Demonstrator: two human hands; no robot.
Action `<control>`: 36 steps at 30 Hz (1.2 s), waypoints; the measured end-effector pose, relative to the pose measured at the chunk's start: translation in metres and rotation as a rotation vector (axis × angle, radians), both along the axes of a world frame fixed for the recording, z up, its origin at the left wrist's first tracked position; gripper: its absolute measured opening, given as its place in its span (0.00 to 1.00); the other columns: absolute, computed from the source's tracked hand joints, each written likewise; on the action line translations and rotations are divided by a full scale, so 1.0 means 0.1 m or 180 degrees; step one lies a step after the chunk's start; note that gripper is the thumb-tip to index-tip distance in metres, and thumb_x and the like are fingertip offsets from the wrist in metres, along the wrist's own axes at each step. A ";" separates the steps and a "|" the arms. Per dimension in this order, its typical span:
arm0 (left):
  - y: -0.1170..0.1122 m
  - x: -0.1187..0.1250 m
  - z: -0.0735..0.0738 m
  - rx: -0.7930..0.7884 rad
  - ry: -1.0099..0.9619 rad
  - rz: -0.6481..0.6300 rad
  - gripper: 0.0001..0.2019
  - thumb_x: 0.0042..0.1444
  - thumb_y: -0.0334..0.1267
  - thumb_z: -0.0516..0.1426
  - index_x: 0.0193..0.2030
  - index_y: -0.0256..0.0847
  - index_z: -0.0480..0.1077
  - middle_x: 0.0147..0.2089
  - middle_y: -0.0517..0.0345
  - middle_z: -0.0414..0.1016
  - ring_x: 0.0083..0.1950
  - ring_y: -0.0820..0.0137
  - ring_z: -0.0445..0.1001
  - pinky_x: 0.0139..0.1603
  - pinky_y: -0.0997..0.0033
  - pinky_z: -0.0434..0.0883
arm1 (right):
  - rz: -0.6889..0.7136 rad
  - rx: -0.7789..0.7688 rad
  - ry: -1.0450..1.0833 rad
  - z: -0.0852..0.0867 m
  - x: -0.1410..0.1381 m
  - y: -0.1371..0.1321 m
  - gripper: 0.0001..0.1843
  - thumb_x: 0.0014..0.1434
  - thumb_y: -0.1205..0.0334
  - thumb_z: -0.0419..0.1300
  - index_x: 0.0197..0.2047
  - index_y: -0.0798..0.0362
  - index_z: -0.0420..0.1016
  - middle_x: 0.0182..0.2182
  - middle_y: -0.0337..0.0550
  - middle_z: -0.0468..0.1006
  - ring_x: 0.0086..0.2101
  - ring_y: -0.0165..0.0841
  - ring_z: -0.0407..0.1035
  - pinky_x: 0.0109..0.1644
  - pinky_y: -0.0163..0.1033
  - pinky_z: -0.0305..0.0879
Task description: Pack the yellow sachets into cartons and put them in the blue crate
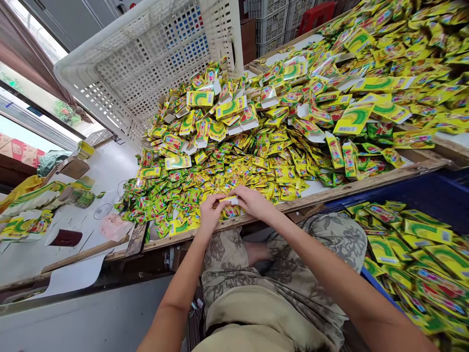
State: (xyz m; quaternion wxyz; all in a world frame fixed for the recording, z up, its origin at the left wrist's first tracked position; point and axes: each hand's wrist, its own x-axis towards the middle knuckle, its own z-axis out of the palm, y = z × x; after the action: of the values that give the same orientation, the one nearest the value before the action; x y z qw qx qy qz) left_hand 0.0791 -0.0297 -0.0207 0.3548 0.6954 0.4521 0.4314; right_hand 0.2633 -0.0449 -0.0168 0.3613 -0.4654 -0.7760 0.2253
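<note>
Between my two hands, just above the table's wooden front edge, is a small yellow carton [230,210] with a white end flap. My left hand [211,213] grips its left end with thumb and fingers. At the other end, the fingers of my right hand [252,201] close on the white flap. Right behind my hands lies a heap of small yellow and green packets [242,171]. Further back, more small yellow cartons [201,129], several with open white ends, are piled on the packets. Fine detail at my fingertips is too small to make out.
A white plastic crate [146,63] lies tipped behind the heap, its opening toward me. A blue bin [432,195] by my right knee holds many flat yellow cartons [421,254]. On the left table are a dark red cylinder [65,238] and pink plastic [113,226].
</note>
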 end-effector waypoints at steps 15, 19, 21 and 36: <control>0.00 0.06 0.17 -0.0866 -0.0553 -0.0064 0.07 0.48 0.38 0.62 0.35 0.41 0.78 0.35 0.57 0.80 0.35 0.69 0.75 0.40 0.67 0.71 | -0.0044 -0.1248 0.1319 0.00 0.02 0.15 0.08 0.50 0.63 0.59 0.33 0.56 0.77 0.26 0.39 0.76 0.27 0.29 0.67 0.31 0.32 0.61; 0.00 -0.03 0.16 -0.0422 -0.0185 -0.0275 0.09 0.52 0.39 0.60 0.40 0.43 0.78 0.41 0.54 0.80 0.42 0.66 0.76 0.48 0.64 0.70 | 0.0112 -0.0842 0.1134 -0.03 0.09 0.12 0.11 0.54 0.63 0.56 0.36 0.53 0.79 0.31 0.41 0.80 0.31 0.32 0.71 0.37 0.34 0.64; 0.00 -0.06 0.13 -0.0183 -0.0060 -0.0402 0.10 0.53 0.39 0.60 0.42 0.44 0.78 0.43 0.53 0.80 0.45 0.66 0.75 0.50 0.64 0.69 | 0.0181 -0.0544 0.1070 -0.05 0.12 0.10 0.13 0.56 0.65 0.55 0.39 0.51 0.80 0.35 0.41 0.81 0.36 0.33 0.73 0.42 0.35 0.64; 0.04 -0.07 0.13 -0.0540 -0.0270 -0.0232 0.09 0.51 0.39 0.61 0.39 0.43 0.79 0.41 0.54 0.81 0.42 0.65 0.76 0.49 0.63 0.71 | -0.0077 -0.0922 0.0810 0.07 0.08 0.18 0.11 0.52 0.66 0.58 0.35 0.54 0.82 0.27 0.40 0.81 0.27 0.31 0.72 0.32 0.33 0.64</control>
State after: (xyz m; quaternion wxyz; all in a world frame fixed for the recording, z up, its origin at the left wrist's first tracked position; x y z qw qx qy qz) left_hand 0.0716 -0.0262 -0.0076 0.4467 0.6600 0.4460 0.4074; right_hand 0.2717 -0.0273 -0.0094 0.3885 -0.4895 -0.6779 0.3873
